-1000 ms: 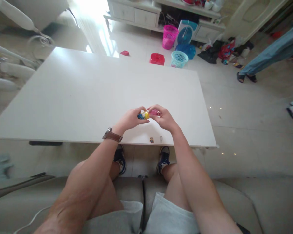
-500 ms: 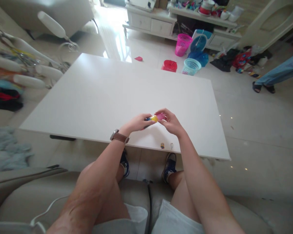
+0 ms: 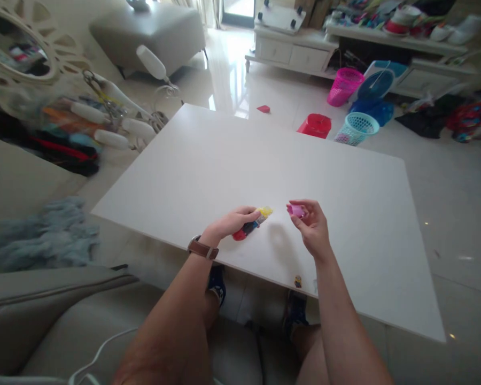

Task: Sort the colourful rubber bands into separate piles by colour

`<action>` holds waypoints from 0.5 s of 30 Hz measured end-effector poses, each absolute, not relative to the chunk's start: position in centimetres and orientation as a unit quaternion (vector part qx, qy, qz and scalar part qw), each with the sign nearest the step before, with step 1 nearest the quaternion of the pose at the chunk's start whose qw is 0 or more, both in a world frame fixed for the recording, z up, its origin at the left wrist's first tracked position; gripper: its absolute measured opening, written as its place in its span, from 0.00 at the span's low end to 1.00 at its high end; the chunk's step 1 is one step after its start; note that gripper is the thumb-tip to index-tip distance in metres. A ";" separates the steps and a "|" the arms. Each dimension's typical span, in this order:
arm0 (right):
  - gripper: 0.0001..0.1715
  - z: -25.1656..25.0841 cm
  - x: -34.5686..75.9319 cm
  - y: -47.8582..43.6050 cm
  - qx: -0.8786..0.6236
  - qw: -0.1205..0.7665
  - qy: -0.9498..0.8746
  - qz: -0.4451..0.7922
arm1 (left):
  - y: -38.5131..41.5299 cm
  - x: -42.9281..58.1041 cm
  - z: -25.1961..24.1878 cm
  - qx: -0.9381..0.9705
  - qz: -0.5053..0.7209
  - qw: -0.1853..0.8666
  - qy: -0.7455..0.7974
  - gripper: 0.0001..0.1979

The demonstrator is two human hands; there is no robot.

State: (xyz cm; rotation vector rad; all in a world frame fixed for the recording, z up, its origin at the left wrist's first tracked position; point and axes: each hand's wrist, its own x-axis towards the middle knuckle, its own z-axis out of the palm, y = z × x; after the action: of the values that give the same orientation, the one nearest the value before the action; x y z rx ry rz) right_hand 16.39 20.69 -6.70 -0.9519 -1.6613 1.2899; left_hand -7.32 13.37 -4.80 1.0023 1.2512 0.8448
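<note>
My left hand is closed around a small stack of coloured toy pieces, yellow at the tip, dark and red below, held just above the white table. My right hand pinches a small pink piece between thumb and fingers, a short gap to the right of the stack. A brown watch sits on my left wrist. A tiny yellow figure lies on the table near its front edge, below my right hand.
Grey sofa under me, with a white cable at the lower left. On the floor beyond the table stand a red tub, a light blue basket and a pink basket. Clothes and a rack lie to the left.
My hands have pulled apart: the pink piece has come off the stack and is now in my right hand alone. The camera view has swung left and tilted up.
</note>
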 end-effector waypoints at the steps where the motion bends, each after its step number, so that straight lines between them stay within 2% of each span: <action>1: 0.20 -7.6 16.5 21.1 -0.415 0.394 -0.666 0.479 | 13.8 -7.5 -5.1 0.435 0.377 0.605 0.550 0.25; 6: 0.17 -11.8 16.8 21.9 -0.515 0.289 -0.742 0.317 | 16.0 -7.8 -7.9 0.408 0.494 0.513 0.571 0.18; 11: 0.16 -13.2 15.8 22.0 -0.548 0.237 -0.759 0.259 | 17.3 -7.5 -10.3 0.398 0.541 0.478 0.567 0.30; 15: 0.22 -12.4 13.7 22.2 -0.567 0.240 -0.756 0.225 | 17.8 -7.8 -9.9 0.414 0.532 0.464 0.575 0.27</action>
State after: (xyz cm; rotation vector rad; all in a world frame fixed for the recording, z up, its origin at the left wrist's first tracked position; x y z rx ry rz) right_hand 13.73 22.17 -12.40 -1.5511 -2.0687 0.6146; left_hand -7.79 17.83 -9.94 1.0177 1.4127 1.3066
